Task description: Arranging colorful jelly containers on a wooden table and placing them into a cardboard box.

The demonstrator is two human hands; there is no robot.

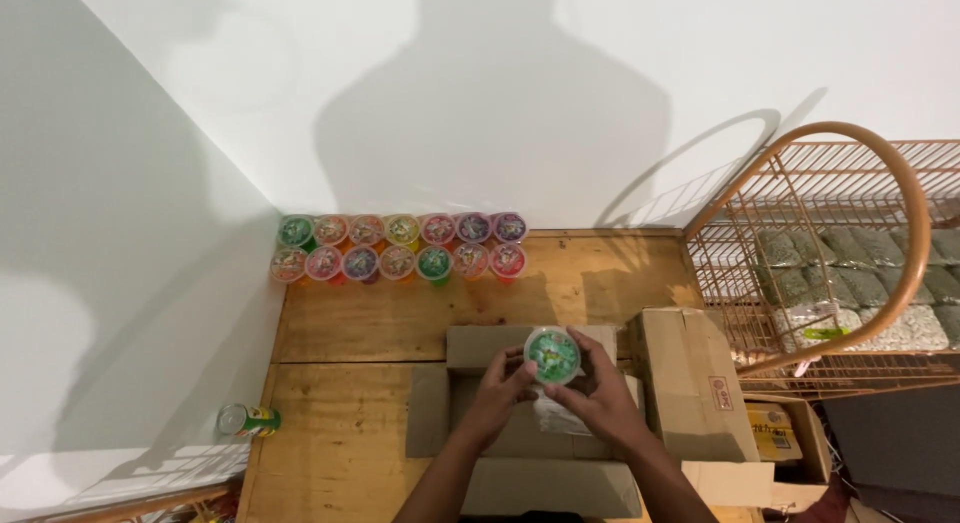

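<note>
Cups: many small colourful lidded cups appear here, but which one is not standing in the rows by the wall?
The green-topped cup, held by the left hand and right hand above the open cardboard box.

Box [520, 438] contents behind hands

The lidded cup [552, 355] is showing green with speckled lid print. The rowed cups [400, 247] are showing pink, orange, green, purple and red. The cardboard box [530, 423] is looking plain brown, the wire rack [850, 243] copper-orange, the wooden table [400, 323] pale honey.
</note>
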